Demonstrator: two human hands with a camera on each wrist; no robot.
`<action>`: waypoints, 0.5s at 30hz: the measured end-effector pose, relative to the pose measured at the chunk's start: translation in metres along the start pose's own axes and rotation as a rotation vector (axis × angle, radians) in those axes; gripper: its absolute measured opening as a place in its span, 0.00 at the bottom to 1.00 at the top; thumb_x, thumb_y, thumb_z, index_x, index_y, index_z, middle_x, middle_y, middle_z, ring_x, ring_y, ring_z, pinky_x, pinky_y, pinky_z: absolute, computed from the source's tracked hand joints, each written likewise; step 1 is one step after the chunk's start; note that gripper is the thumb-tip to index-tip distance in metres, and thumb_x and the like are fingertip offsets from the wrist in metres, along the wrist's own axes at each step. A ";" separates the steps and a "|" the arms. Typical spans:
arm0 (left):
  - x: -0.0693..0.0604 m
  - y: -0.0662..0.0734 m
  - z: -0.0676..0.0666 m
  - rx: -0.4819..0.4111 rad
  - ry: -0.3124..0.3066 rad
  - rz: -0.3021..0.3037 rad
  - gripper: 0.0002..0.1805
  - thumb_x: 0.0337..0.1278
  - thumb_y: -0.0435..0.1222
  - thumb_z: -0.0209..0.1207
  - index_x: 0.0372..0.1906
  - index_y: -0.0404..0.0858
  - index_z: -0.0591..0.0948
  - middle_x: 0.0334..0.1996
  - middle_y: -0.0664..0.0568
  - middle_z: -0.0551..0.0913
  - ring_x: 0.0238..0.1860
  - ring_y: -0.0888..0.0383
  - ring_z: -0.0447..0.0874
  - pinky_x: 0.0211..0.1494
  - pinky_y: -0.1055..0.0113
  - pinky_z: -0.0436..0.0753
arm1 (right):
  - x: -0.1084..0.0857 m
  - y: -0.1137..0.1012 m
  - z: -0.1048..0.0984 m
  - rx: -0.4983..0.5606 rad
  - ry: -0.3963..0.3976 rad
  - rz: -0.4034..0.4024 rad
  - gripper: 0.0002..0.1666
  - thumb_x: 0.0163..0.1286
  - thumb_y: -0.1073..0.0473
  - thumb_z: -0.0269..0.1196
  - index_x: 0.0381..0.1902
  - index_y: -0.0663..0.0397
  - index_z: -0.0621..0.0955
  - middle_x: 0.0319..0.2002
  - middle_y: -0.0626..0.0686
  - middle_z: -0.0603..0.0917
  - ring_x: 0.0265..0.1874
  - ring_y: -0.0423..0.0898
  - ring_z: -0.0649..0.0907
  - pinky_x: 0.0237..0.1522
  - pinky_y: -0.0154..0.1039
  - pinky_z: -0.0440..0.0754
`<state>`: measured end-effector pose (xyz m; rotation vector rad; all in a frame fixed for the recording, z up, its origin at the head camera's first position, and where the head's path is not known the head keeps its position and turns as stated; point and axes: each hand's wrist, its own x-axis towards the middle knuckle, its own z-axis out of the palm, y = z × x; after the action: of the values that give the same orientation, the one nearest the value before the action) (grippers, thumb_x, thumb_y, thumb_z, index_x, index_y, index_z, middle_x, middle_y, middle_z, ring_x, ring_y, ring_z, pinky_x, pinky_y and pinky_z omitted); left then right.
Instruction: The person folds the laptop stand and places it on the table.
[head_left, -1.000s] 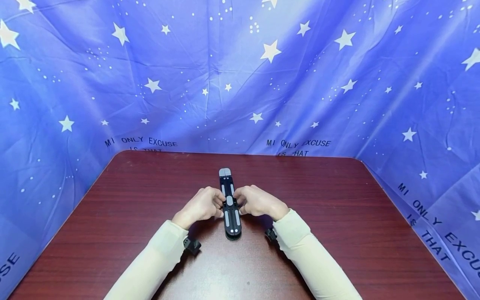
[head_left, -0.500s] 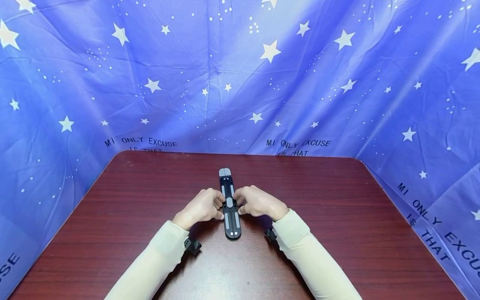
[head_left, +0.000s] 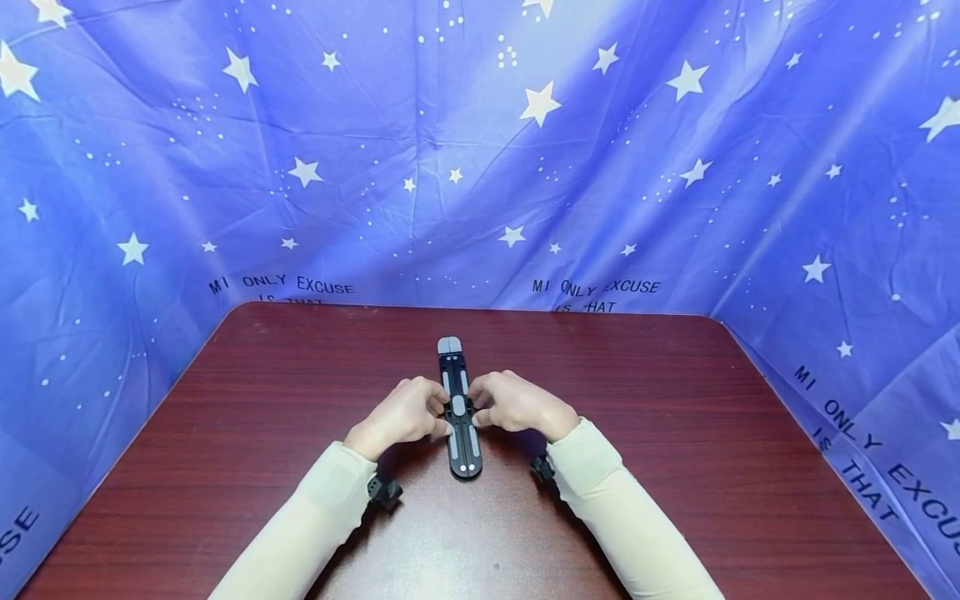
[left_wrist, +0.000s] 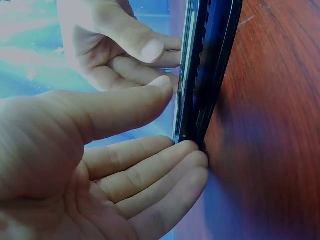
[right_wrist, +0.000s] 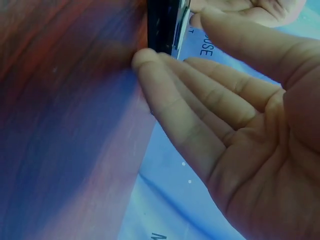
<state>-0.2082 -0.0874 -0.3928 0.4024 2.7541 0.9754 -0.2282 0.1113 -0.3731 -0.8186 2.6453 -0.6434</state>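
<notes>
A folded black laptop stand (head_left: 459, 405) with grey pads lies lengthwise on the table in the head view, its light grey end pointing away. My left hand (head_left: 405, 410) is at its left side, thumb and fingertips against the edge. In the left wrist view, the left fingers (left_wrist: 150, 172) are gently bent, nearly straight, and a notched edge shows on the stand (left_wrist: 197, 65). My right hand (head_left: 521, 404) mirrors this at the right side. Its fingers (right_wrist: 172, 107) reach the stand's side in the right wrist view, the thumb held apart from them.
The reddish-brown wooden table (head_left: 637, 375) extends around both hands. Behind and beside it hangs a blue curtain (head_left: 420, 100) with white stars and printed words. A small black device (head_left: 386, 492) sits at the left cuff, another black device (head_left: 542, 469) at the right.
The stand's near end showed two separated layers a second ago; now they lie closer together. The right thumb has shifted slightly left toward the stand. Both arms stay almost in place.
</notes>
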 end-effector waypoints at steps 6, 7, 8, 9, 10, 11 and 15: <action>-0.002 0.000 -0.004 0.022 0.052 0.035 0.19 0.46 0.41 0.71 0.45 0.38 0.84 0.34 0.54 0.86 0.39 0.58 0.84 0.49 0.58 0.79 | -0.004 0.002 -0.005 0.005 0.063 -0.008 0.17 0.63 0.53 0.66 0.47 0.55 0.81 0.37 0.46 0.85 0.36 0.40 0.81 0.42 0.40 0.78; -0.002 0.001 -0.005 0.023 0.059 0.038 0.19 0.46 0.41 0.71 0.45 0.38 0.84 0.34 0.54 0.86 0.39 0.58 0.84 0.48 0.58 0.79 | -0.004 0.002 -0.007 0.004 0.080 -0.007 0.17 0.63 0.52 0.65 0.47 0.55 0.81 0.37 0.46 0.85 0.36 0.40 0.81 0.42 0.40 0.78; -0.003 0.001 -0.007 0.024 0.068 0.041 0.19 0.47 0.41 0.70 0.45 0.38 0.84 0.34 0.54 0.86 0.39 0.57 0.84 0.48 0.58 0.79 | -0.005 0.002 -0.008 0.003 0.096 -0.007 0.18 0.63 0.51 0.65 0.47 0.55 0.81 0.37 0.46 0.85 0.36 0.40 0.81 0.42 0.40 0.78; -0.003 0.001 -0.008 0.030 0.080 0.048 0.19 0.48 0.41 0.70 0.46 0.38 0.83 0.35 0.53 0.86 0.39 0.57 0.84 0.47 0.57 0.79 | -0.006 0.002 -0.010 0.000 0.114 -0.008 0.18 0.64 0.50 0.65 0.47 0.55 0.81 0.38 0.46 0.85 0.36 0.40 0.81 0.42 0.40 0.78; -0.003 0.002 -0.010 0.036 0.093 0.050 0.19 0.48 0.41 0.70 0.47 0.39 0.83 0.36 0.53 0.86 0.39 0.56 0.84 0.46 0.57 0.79 | -0.007 0.002 -0.011 -0.001 0.131 -0.012 0.19 0.64 0.50 0.65 0.48 0.56 0.81 0.39 0.47 0.85 0.38 0.40 0.82 0.43 0.41 0.79; -0.004 0.003 -0.012 0.045 0.109 0.051 0.20 0.49 0.42 0.70 0.47 0.39 0.83 0.37 0.52 0.86 0.40 0.56 0.84 0.46 0.56 0.79 | -0.008 0.002 -0.013 0.000 0.149 -0.013 0.20 0.64 0.50 0.64 0.49 0.57 0.81 0.39 0.48 0.85 0.39 0.41 0.82 0.44 0.41 0.79; -0.009 0.006 -0.020 0.107 0.187 0.072 0.22 0.51 0.45 0.68 0.51 0.40 0.82 0.43 0.51 0.85 0.44 0.54 0.83 0.47 0.54 0.79 | -0.014 0.004 -0.019 -0.020 0.220 -0.015 0.25 0.65 0.49 0.64 0.53 0.59 0.79 0.43 0.54 0.85 0.43 0.47 0.83 0.47 0.44 0.79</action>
<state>-0.2043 -0.0971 -0.3731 0.4508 2.9889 0.9284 -0.2266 0.1292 -0.3569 -0.8169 2.8488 -0.7514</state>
